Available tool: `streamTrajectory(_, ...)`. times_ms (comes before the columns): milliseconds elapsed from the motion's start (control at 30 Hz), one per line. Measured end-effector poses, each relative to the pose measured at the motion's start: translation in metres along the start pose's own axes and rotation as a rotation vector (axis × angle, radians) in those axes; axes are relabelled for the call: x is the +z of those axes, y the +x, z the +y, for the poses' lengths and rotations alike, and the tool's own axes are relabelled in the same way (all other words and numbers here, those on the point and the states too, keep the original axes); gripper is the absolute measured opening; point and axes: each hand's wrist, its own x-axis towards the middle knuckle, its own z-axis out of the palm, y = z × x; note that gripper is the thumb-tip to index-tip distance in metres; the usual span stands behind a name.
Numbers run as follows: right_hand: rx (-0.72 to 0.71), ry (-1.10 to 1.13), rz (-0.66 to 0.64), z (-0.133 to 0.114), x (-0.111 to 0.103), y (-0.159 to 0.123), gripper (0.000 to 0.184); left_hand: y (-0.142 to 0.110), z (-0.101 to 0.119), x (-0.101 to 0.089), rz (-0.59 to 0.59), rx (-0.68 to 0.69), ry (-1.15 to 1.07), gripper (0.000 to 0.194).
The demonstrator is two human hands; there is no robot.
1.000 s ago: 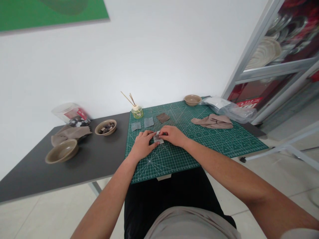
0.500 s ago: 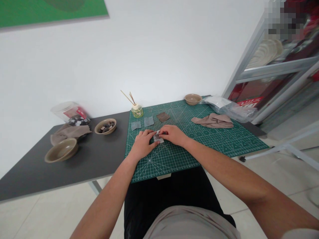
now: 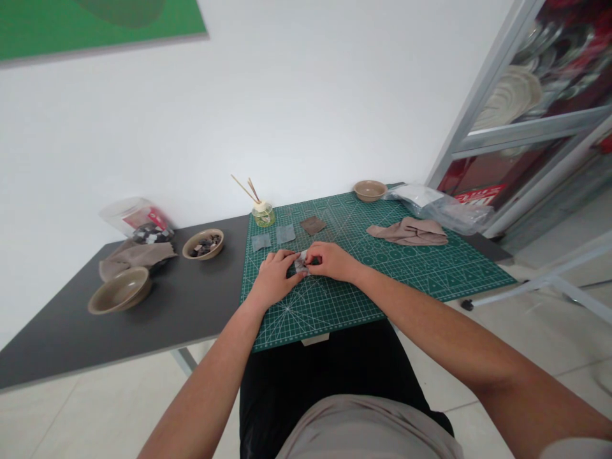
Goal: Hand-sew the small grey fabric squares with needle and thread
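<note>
A small pale square piece with dark marks (image 3: 300,264) lies on the green cutting mat (image 3: 335,299). My left hand (image 3: 275,278) holds it at the left, with forefinger at its upper edge and thumb at its lower edge. From the right, my right hand (image 3: 332,261) rests over the square, thumb and forefinger pinched together. Whatever is in that pinch is too small and covered to name. Behind my hands lie two grey squares, one grey square (image 3: 261,242) at the left and another grey square (image 3: 285,234) beside it, plus a brown square (image 3: 313,225).
A bowl of small dark pieces (image 3: 203,245), another bowl (image 3: 120,291), a cloth (image 3: 136,256) and a clear tub (image 3: 136,220) stand left. A reed diffuser (image 3: 263,214) is at the back. Rightward are a bowl (image 3: 370,190), a brown cloth (image 3: 408,231) and a plastic bag (image 3: 440,204).
My right hand's fingers have shifted slightly downward over the pale square. My left hand stays in place on it.
</note>
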Motion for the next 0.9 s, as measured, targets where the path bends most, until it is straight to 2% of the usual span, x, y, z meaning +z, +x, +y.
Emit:
streamTrajectory(133,-0.012,-0.005,0.002,0.0002,-0.0005,-0.0002,0.009,0.0,-0.0014,0.0015,0.006,0.006,0.003,0.051)
streamTrajectory(333,-0.045,0.042,-0.074,-0.0018,-0.0011,0.0015,0.005,-0.0008,0.0001,0.0014,0.011,0.011,0.014,0.049)
streamTrajectory(667,0.063,-0.108,0.027,-0.0041,0.0022,0.0021,0.007,-0.0001,-0.0011,0.0022,0.006,0.006,0.021,0.051)
streamTrajectory(800,0.001,-0.078,0.004,-0.0026,0.0018,0.0003,0.01,-0.0006,-0.0007,0.0016,0.009,0.006,0.022,0.05)
streamTrajectory(900,-0.039,-0.045,-0.04,-0.0025,0.002,0.0008,0.005,-0.0008,0.0003,0.0009,0.008,0.009,0.018,0.049)
